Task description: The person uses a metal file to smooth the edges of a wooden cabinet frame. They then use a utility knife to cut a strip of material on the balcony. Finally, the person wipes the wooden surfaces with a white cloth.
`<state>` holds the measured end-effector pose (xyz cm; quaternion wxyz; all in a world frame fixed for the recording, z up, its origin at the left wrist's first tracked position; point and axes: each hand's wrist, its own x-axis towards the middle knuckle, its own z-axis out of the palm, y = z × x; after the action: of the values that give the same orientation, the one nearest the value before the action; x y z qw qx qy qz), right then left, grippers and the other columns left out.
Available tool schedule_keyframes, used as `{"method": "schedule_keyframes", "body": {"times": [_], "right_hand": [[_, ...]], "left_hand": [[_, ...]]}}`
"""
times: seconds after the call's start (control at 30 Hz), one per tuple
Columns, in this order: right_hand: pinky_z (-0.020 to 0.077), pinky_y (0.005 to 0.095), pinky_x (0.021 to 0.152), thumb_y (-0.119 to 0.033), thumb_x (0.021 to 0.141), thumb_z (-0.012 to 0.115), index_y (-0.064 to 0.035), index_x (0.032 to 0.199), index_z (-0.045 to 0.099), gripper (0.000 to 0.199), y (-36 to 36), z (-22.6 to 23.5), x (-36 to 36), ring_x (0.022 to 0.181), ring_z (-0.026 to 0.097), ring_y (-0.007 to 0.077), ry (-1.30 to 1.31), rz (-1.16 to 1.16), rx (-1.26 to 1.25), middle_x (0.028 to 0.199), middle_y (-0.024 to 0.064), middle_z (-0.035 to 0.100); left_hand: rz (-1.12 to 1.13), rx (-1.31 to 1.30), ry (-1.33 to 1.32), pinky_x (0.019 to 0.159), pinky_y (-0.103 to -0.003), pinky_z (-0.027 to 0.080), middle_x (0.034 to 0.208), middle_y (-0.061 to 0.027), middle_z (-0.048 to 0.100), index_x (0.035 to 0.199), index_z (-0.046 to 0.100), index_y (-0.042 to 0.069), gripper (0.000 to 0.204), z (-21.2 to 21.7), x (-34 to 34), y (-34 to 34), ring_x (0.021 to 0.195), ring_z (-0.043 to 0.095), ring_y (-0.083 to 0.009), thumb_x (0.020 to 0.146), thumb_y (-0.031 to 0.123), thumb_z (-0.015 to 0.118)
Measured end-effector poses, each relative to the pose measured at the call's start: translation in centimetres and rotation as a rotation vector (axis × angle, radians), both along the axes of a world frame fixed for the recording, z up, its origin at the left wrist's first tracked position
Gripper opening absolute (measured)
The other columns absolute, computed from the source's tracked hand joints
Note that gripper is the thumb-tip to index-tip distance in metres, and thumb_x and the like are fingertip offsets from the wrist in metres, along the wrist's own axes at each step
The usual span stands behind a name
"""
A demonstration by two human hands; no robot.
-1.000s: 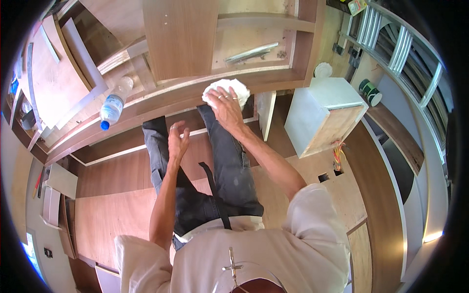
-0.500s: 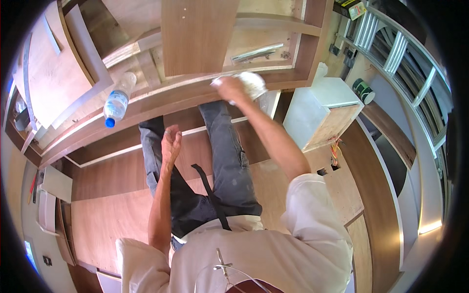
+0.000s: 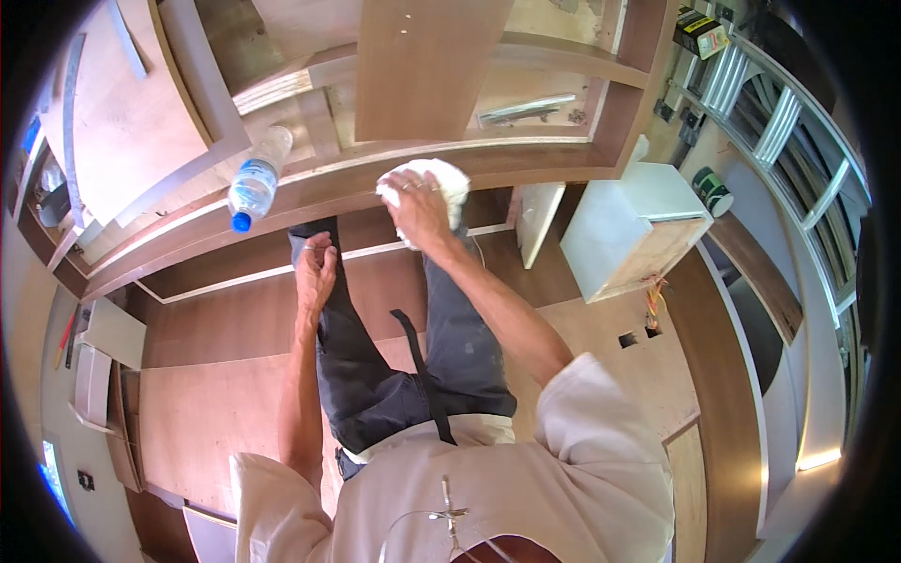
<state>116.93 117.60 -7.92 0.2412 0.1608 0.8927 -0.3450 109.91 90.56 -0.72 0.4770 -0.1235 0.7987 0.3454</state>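
My right hand presses a bunched white cloth against the front edge of a wood-finish cabinet frame. Its fingers lie spread over the cloth and grip it. Lower and to the left, above my dark trousers, is my left hand, its fingers curled in, with nothing visible in them. Touching neither hand, a clear plastic bottle with a blue cap lies on the frame to the left, cap toward me.
A brown panel lies across the frame, with metal strips in the compartment to its right. A white box unit stands right, near loose wires and cutouts. Farther right are a green can and a metal ladder.
My right hand has moved left and slightly toward me along the frame edge with the cloth. My left hand stays curled near my leg. The whole view has shifted a little.
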Motion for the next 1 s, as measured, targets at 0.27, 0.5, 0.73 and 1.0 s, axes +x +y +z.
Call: {"method": "schedule_keyframes", "body": {"times": [0.27,0.5,0.73,1.0], "right_hand": [[0.0457,0.0496,0.104,-0.027,0.096,0.064,-0.0042,0.111,0.071,0.028,13.2,2.4,2.0,0.112,0.065,0.0312,-0.25,-0.012,0.326,0.107,0.0179,0.072],[0.0434,0.0474,0.108,-0.008,0.084,0.065,-0.0101,0.116,0.071,0.032,-13.6,0.1,-4.9,0.117,0.063,0.0281,0.247,-0.041,-0.01,0.12,0.0108,0.071],[0.047,0.0441,0.1,-0.01,0.089,0.07,-0.0032,0.112,0.074,0.025,4.0,1.3,3.1,0.115,0.06,0.033,0.158,-0.349,0.59,0.122,0.0155,0.064],[0.0454,0.0406,0.094,-0.019,0.095,0.07,0.0052,0.105,0.069,0.027,-7.3,-0.6,1.8,0.106,0.057,0.0301,0.224,-0.871,0.424,0.113,0.0137,0.059]], "left_hand": [[-0.036,-0.105,0.173,0.089,-0.037,0.056,0.108,-0.0143,0.072,0.12,0.063,0.002,0.022,1.2,-4.8,-6.3,0.099,0.071,-0.0232,0.1,0.007,0.057],[0.007,0.003,0.152,0.083,-0.034,0.055,0.102,-0.0141,0.071,0.116,0.063,0.0,0.02,0.0,-8.3,-10.7,0.094,0.07,-0.0204,0.099,0.006,0.055],[-0.151,0.007,0.247,0.084,-0.039,0.055,0.1,-0.0162,0.07,0.113,0.064,0.001,0.017,0.5,-10.8,-15.3,0.089,0.069,-0.0266,0.097,0.004,0.059],[-0.664,0.26,0.299,0.094,-0.049,0.048,0.107,-0.0197,0.065,0.108,0.068,0.004,0.018,0.0,-8.1,-1.1,0.107,0.061,-0.0413,0.092,0.014,0.068]]}}
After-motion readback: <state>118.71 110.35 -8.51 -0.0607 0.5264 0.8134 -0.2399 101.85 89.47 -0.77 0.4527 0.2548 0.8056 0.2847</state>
